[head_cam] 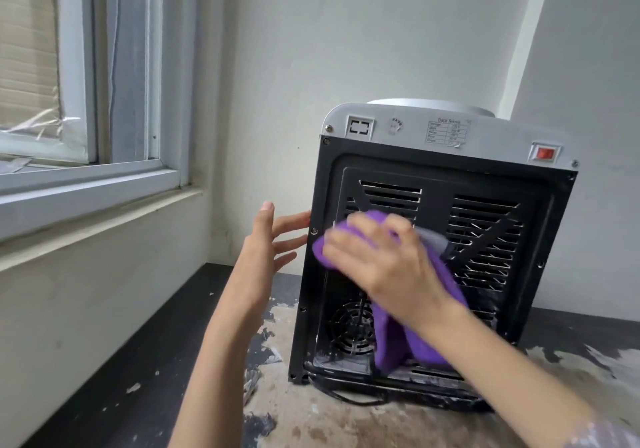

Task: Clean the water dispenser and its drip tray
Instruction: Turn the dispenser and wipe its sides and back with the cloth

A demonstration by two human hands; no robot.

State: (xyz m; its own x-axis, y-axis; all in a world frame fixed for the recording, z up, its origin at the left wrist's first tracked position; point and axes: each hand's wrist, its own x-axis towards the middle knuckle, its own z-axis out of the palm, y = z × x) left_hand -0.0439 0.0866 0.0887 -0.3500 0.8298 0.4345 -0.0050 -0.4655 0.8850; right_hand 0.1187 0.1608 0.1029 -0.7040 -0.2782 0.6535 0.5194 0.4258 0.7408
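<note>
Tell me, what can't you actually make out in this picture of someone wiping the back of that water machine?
- Drip tray and taps: head view; the water dispenser shows only its back.
- Label table: print too small and soft to read.
- Right hand: motion blur; its grip on the purple cloth is unclear.
- Vents under the cloth: covered by it and the hand.
- Left hand fingertips: whether they touch the dispenser's edge is unclear.
- Power cord: its end is out of sight.

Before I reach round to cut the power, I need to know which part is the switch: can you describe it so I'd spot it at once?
Find the water dispenser on the worn tabletop, its black vented back panel facing you. Above that panel runs a white strip carrying a data label. The switch sits at that strip's far right end, a small rocker in a white frame, the only red thing there.
</note>
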